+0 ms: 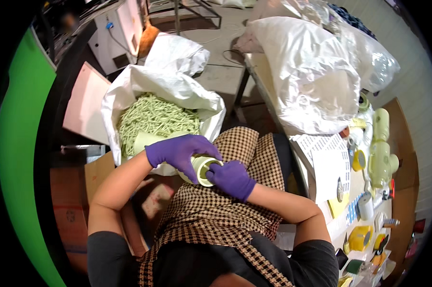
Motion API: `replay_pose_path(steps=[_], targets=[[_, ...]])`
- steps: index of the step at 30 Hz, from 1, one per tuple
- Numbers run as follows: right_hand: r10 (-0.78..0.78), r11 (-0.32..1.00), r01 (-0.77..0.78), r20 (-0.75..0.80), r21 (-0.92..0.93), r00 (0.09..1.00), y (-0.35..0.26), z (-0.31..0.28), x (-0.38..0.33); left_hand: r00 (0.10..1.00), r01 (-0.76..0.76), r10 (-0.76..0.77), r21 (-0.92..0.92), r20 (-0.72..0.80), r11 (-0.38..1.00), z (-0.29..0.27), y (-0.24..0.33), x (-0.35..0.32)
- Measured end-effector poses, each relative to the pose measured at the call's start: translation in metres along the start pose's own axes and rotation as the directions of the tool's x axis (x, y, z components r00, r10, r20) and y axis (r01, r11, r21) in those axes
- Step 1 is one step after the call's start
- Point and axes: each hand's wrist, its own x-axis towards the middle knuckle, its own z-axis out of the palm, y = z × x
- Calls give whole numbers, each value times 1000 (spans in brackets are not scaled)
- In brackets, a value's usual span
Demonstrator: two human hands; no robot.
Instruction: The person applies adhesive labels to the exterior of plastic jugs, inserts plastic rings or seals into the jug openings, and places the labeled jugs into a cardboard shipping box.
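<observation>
In my lap area I hold a pale green plastic pipe fitting [201,166], tilted so that its round open end faces toward my right. My left hand [182,150], in a purple glove, wraps over the fitting from above. The purple-gloved right hand [234,181] is closed, its fingertips at the rim and partly inside the opening; whatever they pinch is hidden. Just beyond my left hand, a pale green tubular piece [146,140] shows over the sack edge; I cannot tell if it joins the fitting. The white woven sack [209,103] holds many thin pale green plastic pieces [156,117].
On my right, a table [261,71] bears large white plastic bags [307,71], printed sheets [331,167], tape rolls [359,237] and pale green fittings [381,158]. Cardboard boxes [68,205] stand at my left, near a green surface [27,143]. A metal frame [197,21] stands farther off.
</observation>
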Motion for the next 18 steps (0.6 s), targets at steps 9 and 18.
replay_pose_path(steps=[9,18], targets=[[252,964,-253,15,82,968,10,-5,15,878,413,-64,683,-475,603,57,24,-10],[363,901,-434,-568,12,739,127,-105,-54,241,334,80,160,-967,929,-40,-29,-71]])
